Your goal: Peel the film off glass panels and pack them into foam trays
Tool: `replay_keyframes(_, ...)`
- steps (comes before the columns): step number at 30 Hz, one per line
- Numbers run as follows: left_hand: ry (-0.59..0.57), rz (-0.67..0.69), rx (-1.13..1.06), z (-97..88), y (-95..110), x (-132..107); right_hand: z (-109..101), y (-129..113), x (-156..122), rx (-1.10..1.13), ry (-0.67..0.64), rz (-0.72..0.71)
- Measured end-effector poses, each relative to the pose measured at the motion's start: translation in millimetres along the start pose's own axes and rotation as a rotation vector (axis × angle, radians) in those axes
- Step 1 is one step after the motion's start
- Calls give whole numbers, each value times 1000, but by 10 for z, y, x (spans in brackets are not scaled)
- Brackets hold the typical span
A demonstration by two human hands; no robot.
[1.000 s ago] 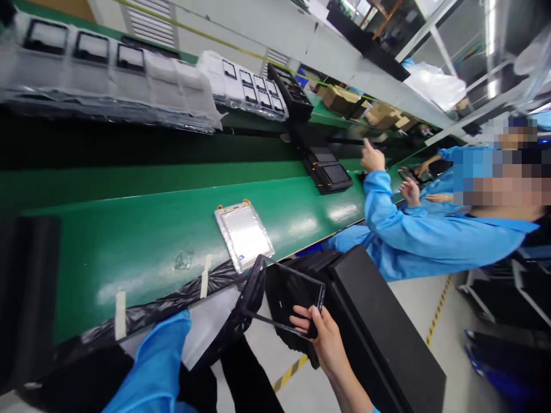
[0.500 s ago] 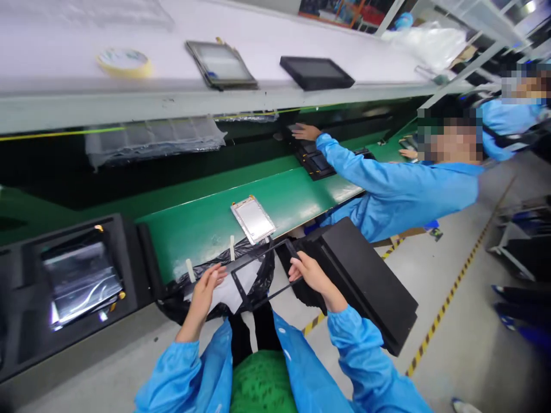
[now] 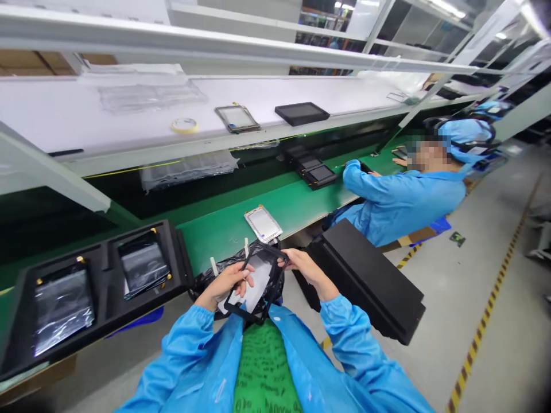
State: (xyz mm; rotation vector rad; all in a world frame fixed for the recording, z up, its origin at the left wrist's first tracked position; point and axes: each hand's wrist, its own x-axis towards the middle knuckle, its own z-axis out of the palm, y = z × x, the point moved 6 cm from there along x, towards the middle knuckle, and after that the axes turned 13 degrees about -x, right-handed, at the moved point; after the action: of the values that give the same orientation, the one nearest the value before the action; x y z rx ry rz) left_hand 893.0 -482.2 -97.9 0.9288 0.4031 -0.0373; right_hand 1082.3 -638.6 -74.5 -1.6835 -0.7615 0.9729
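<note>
Thin black frame (image 3: pixel 245 314), now drawn in closer than before, pinched between left hand (image 3: pixel 221 285) and right hand (image 3: pixel 303 268) above crinkled black plastic bag (image 3: pixel 205 280).

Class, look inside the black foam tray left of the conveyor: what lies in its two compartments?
The black foam tray holds a glossy plastic-wrapped pack and another, one per compartment; the wrapping hides their contents.

Just past the fingers (image 3: pixel 289 259) there's a silver-framed panel (image 3: pixel 263 223) on the green conveyor belt (image 3: pixel 297 211) — black foam tray (image 3: pixel 177 252) of bagged screens off left, black foam case (image 3: pixel 365 281) off right.
</note>
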Motion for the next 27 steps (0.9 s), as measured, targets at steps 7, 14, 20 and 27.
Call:
replay_keyframes(7, -127, -96, 313, 232, 129, 21, 18, -174, -332, -285, -233, -91)
replay_keyframes(14, 467, 452, 531, 61, 689, -73, -365, 117, -104, -137, -185, 73)
replay_keyframes(20, 1000, 644, 369, 94, 789, 70, -1612, 591, 416, 203, 252, 171)
replay_keyframes(27, 750, 247, 351, 597, 279, 1614, -3663, 813, 1155, 450, 653, 178)
